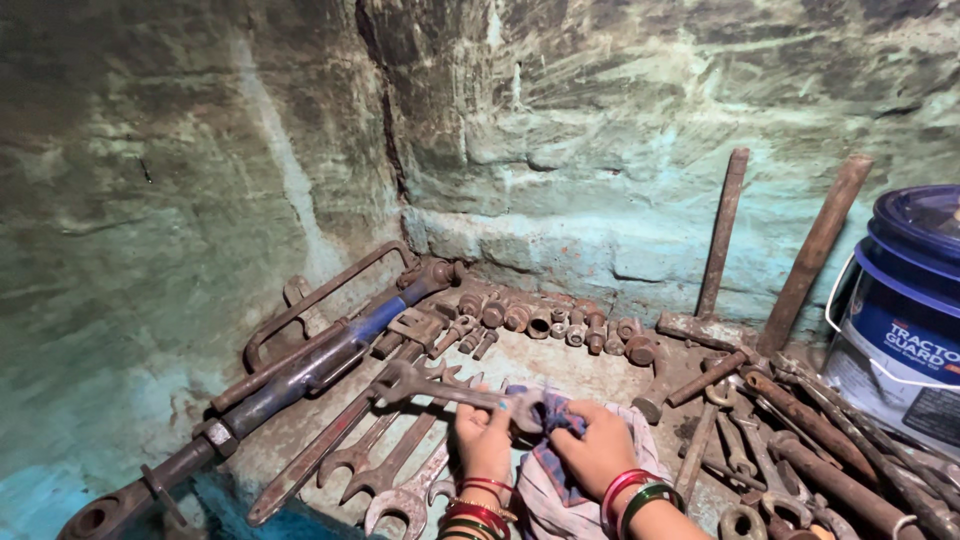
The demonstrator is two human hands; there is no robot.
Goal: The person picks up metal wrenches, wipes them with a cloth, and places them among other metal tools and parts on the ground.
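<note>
My left hand (pixel 484 441) grips the shaft of a rusty open-ended spanner (pixel 432 388) and holds it level above the floor. My right hand (pixel 598 447) presses a blue checked cloth (pixel 556 420) around the spanner's near end. Both wrists carry red and green bangles. More of the cloth (pixel 540 495) hangs down, pale and striped, between my forearms.
Several rusty spanners (pixel 385 460) lie on the floor to the left beside a long blue-painted metal link arm (pixel 300 375). Nuts and sockets (pixel 560 322) line the rough stone wall. Hammers (pixel 715 290), bars and tools (pixel 820 450) lie to the right, below a blue-lidded bucket (pixel 905 310).
</note>
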